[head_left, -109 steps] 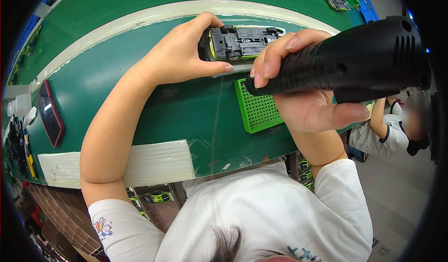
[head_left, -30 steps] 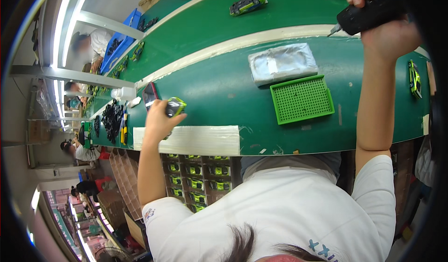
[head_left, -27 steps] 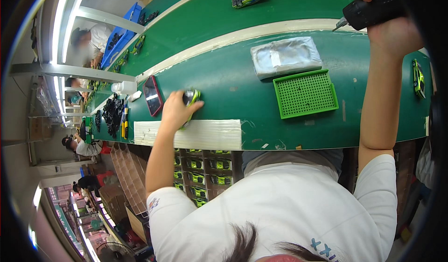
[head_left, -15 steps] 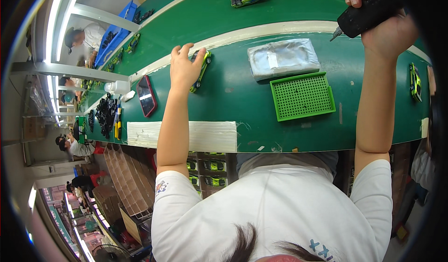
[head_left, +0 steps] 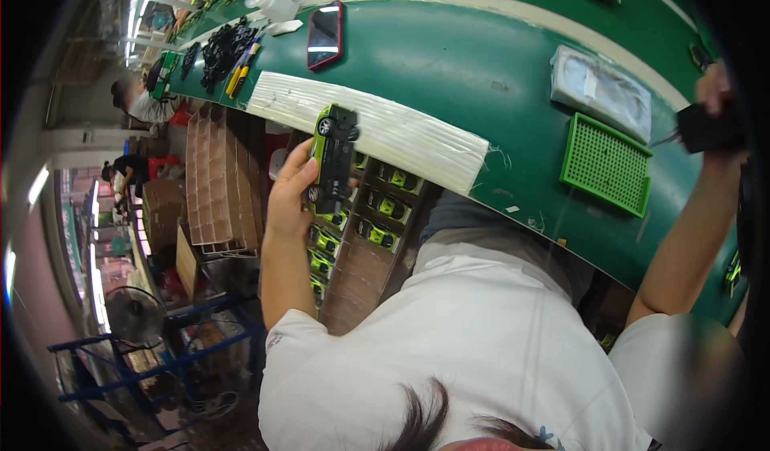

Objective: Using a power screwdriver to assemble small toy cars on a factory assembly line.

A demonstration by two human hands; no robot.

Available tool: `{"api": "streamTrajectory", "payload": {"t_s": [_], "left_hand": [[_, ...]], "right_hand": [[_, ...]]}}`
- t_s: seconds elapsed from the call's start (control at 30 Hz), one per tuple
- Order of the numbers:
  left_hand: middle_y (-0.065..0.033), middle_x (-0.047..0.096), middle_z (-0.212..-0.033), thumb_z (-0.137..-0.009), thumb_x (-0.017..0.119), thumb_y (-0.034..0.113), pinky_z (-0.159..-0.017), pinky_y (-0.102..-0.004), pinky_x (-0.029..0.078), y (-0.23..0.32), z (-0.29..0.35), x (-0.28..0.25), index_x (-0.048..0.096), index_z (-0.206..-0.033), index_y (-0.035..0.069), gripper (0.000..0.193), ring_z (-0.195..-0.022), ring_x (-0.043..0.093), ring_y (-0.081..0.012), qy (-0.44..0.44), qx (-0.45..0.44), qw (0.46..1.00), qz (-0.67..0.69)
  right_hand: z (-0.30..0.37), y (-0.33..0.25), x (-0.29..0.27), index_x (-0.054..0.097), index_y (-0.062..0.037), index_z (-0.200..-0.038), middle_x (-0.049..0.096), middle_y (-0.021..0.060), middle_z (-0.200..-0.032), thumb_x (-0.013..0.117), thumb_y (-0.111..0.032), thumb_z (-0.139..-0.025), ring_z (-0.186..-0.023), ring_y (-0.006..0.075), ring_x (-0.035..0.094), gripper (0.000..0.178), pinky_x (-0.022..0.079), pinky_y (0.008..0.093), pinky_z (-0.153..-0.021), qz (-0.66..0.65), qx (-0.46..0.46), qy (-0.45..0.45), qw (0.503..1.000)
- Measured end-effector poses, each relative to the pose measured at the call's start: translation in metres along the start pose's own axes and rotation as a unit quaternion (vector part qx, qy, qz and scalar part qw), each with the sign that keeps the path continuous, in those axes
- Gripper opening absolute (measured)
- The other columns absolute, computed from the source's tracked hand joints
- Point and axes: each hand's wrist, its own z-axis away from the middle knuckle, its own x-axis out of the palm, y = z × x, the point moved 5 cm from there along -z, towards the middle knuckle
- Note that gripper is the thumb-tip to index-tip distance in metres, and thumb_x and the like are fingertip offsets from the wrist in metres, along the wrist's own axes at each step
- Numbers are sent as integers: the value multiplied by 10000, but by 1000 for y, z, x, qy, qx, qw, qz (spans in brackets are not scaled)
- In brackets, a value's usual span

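Shifted bodyward: left hand (head_left: 290, 190), gripping toy car (head_left: 333, 160); right hand (head_left: 714, 91), holding black power screwdriver (head_left: 707, 130). Possible drop: fingertip slip.

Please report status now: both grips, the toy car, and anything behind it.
Left grip closed on green-and-black toy car. Right grip holding black power tool, away from car. White strip and compartment box seen behind car.

Left hand (head_left: 289, 198) and toy car (head_left: 332, 162), earlier farther in, now at the near edge of the bench (head_left: 449, 82)
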Motion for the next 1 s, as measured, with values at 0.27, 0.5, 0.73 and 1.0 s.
{"api": "streamTrajectory", "payload": {"t_s": [0.27,0.5,0.73,1.0], "left_hand": [[-336,511,-1268,-997,359,358,-906,-506,522,-8,-11,154,337,-1449,-38,602,-1061,616,-406,-291,39,835,466],[-286,533,-1272,-1022,302,339,-958,-492,500,7,-17,166,369,-1427,-26,550,-1068,623,-372,-292,74,830,469],[-276,553,-1245,-1026,297,306,-939,-485,512,0,-9,171,316,-1442,-16,527,-1055,627,-372,-287,84,848,438],[-184,532,-1296,-1015,495,202,-957,-383,494,-8,-1,179,220,-1507,83,576,-1105,603,-241,-177,177,932,261]], "right_hand": [[69,45,99,543,25,-1107,573,302,-1163,477,-751,-841,-612,153,645,823,491,229,-538,-23,152,-170,973],[75,33,104,550,28,-1168,653,142,-859,425,-778,-848,-694,184,681,876,519,260,-602,-157,226,-237,932],[63,48,107,509,22,-988,658,340,-983,439,-863,-773,-507,156,636,914,512,231,-501,45,163,-171,971],[60,37,105,570,1,-1121,687,114,-1002,868,-325,-724,-728,84,619,594,517,220,-621,169,199,-14,965]]}}
